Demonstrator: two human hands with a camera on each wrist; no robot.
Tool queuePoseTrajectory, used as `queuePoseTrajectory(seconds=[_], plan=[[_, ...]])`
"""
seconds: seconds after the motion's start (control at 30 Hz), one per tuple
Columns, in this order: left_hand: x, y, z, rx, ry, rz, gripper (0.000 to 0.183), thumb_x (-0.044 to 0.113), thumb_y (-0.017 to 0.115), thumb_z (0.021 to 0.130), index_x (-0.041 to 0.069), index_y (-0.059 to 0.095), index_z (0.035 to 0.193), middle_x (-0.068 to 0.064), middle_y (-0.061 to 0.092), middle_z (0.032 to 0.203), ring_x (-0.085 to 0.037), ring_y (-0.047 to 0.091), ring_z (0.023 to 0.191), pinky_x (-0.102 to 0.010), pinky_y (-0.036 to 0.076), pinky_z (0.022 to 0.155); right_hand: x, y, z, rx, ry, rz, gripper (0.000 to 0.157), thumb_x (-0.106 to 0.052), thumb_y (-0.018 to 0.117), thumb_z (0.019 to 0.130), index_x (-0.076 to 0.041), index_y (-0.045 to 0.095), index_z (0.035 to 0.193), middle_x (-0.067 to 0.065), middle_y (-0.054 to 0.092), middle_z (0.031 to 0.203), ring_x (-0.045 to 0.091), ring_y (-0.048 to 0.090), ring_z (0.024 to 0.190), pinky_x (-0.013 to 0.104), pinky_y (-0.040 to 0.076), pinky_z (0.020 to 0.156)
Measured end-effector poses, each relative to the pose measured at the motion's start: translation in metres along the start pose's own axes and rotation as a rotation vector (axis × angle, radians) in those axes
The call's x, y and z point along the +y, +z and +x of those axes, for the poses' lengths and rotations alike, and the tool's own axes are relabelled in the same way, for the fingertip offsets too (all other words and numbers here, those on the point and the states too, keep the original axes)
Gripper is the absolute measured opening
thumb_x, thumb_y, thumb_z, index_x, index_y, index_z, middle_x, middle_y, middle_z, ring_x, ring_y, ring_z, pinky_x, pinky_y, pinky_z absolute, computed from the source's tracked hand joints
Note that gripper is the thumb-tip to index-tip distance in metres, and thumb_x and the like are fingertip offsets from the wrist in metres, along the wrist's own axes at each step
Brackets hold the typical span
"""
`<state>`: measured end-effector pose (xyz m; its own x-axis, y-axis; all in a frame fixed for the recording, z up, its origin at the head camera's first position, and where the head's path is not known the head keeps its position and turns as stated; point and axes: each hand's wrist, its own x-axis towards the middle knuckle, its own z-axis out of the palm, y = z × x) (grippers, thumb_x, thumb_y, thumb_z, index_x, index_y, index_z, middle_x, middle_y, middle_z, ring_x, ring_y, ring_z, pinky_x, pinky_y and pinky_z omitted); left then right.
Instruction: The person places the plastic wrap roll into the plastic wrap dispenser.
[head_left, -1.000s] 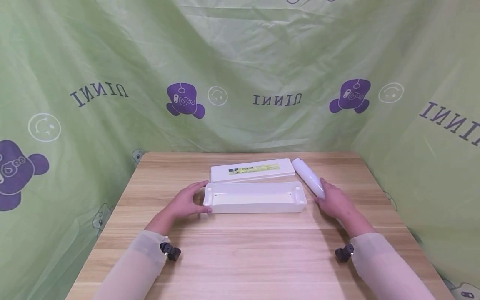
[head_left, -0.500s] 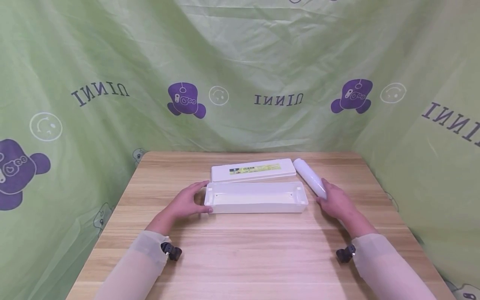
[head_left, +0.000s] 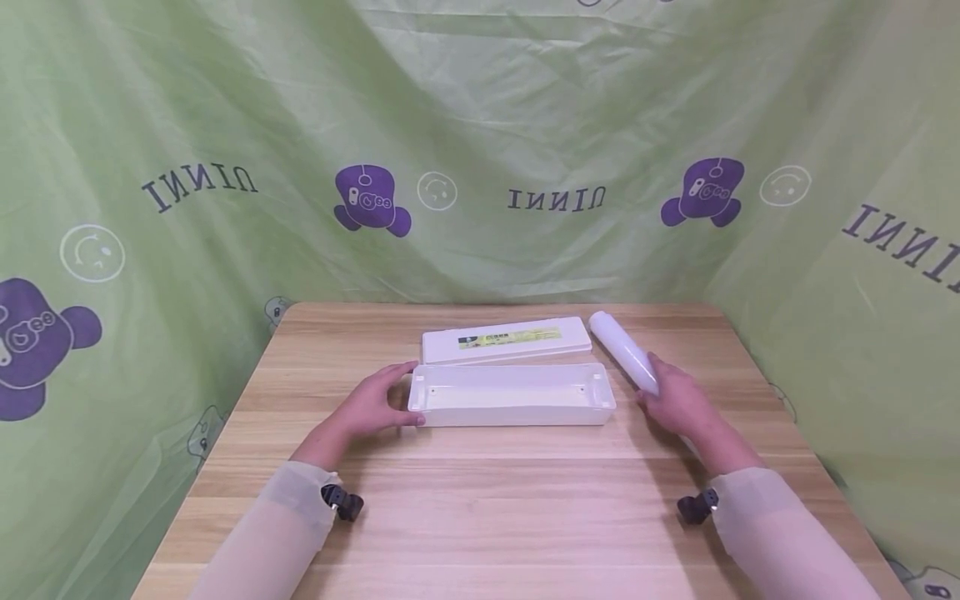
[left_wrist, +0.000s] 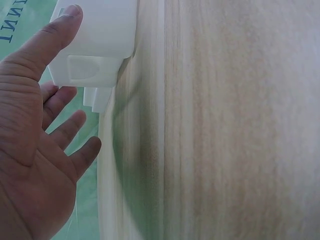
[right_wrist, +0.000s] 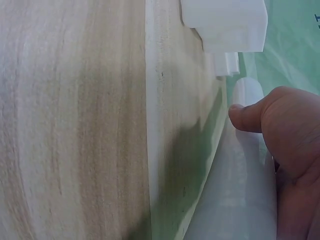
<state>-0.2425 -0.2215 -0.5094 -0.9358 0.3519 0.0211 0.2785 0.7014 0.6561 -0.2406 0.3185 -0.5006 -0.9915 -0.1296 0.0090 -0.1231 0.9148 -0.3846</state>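
In the head view a long white open box (head_left: pixel 517 415) lies lengthwise at mid-table, its inside showing bare. My left hand (head_left: pixel 371 406) holds its left end, thumb at the front corner and index finger at the back corner; the left wrist view shows the other fingers spread below the box end (left_wrist: pixel 102 35). My right hand (head_left: pixel 678 404) grips a roll of cling film (head_left: pixel 624 352), which slants from back left to front right. Thumb over the near side, palm round the far side: so the right wrist view shows the roll (right_wrist: pixel 235 185).
Behind the box lies its white lid (head_left: pixel 442 346) with a yellow label, set slightly askew and close to the box's back edge. The wooden table (head_left: pixel 480 508) ends at a green printed curtain (head_left: pixel 480 258) at the back and sides.
My right hand has shifted slightly to the right with the roll of cling film, drawing its far end a little away from the lid. Left hand and box have stayed put.
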Motion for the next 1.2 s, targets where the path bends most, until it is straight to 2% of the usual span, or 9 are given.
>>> queuePoseTrajectory(seconds=[0.47,1.2], plan=[[0.0,0.0,0.001,-0.003,-0.001,0.004,0.11,0.051,0.094,0.071,0.018,0.04,0.161,-0.013,0.044,0.161,-0.039,0.037,0.149,-0.06,0.029,0.121,-0.007,-0.008,-0.002,0.008,-0.009,0.006,0.081,-0.016,0.068,0.097,0.013,0.024,0.157,0.044,0.039,0.148,0.062,0.044,0.131,0.071,0.034,0.112],[0.001,-0.001,0.001,-0.006,-0.004,0.008,0.109,0.049,0.094,0.071,0.017,0.041,0.16,-0.014,0.044,0.16,-0.039,0.038,0.148,-0.059,0.03,0.121,-0.015,-0.018,-0.004,0.022,-0.029,0.064,0.08,-0.015,0.065,0.1,0.0,0.019,0.164,0.038,0.04,0.152,0.059,0.043,0.133,0.073,0.031,0.112]])
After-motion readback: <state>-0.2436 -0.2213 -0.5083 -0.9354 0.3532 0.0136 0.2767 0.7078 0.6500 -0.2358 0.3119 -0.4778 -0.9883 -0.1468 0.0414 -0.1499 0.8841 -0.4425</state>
